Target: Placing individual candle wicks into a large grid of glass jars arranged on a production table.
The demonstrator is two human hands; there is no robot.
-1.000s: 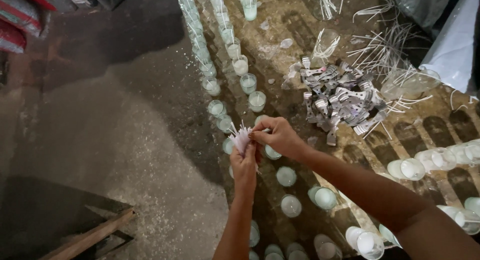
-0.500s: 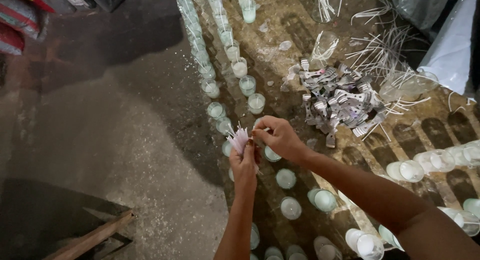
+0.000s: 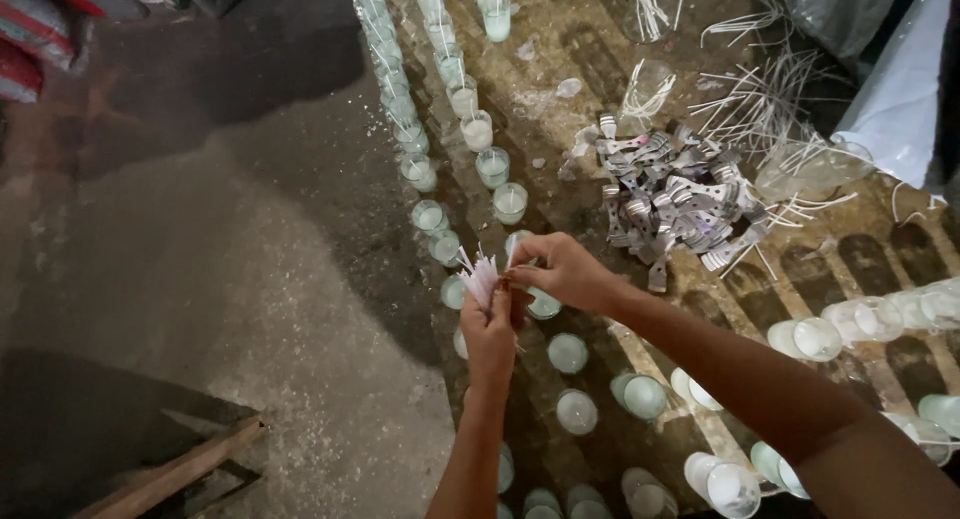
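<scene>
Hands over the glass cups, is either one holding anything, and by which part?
The left hand holds a small bunch of white wicks by its lower end, the tips fanning upward. The right hand has its fingers at the bunch's top; whether they pinch a wick cannot be told.

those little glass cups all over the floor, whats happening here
A person stands over rows of small clear glass cups filled with pale wax set out on the floor. The left hand grips a bundle of thin white wicks, and the right hand reaches in beside it, fingers at the top of the bundle. Farther back, some cups already have a wick standing in them; the ones near the hands show none. A heap of small grey metal clips and loose white wicks lie to the right.
</scene>
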